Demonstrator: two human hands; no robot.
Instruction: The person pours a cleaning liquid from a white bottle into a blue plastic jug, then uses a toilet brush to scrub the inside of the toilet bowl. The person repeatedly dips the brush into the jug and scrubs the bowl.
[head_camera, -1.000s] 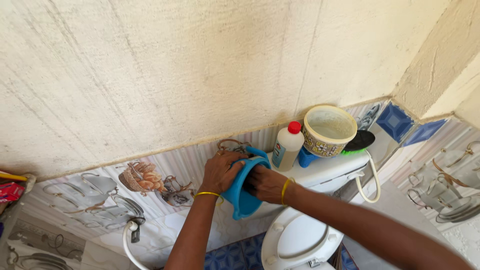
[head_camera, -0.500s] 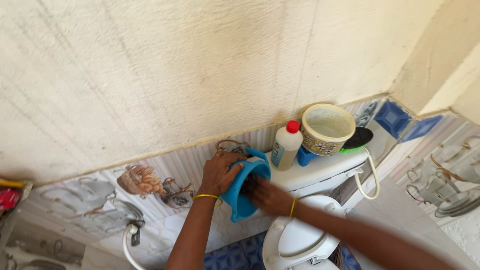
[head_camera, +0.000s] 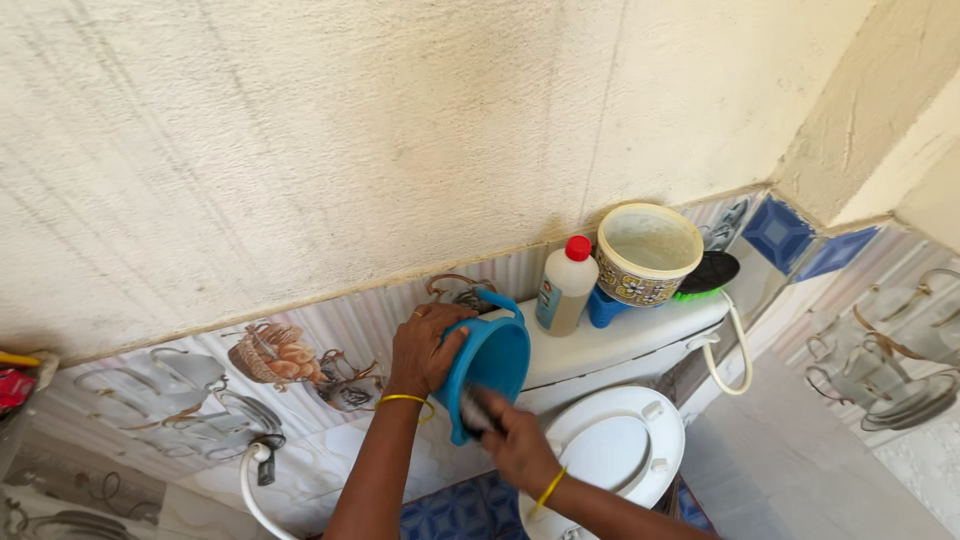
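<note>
While the left hand (head_camera: 425, 345) is gripping the tilted blue bucket (head_camera: 487, 365) beside the toilet tank (head_camera: 620, 345), the right hand (head_camera: 515, 440) is closing on a blurred scrubber (head_camera: 468, 412) at its rim; scrubbing seems underway, needing a steady hold.

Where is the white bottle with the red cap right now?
In the head view, the white bottle stands upright on the toilet tank lid, right of centre, between the blue mug on its left and the patterned tub on its right.

One blue bucket (head_camera: 490, 365), one white bottle (head_camera: 565, 285), one patterned tub (head_camera: 648, 255), two hands.
</note>
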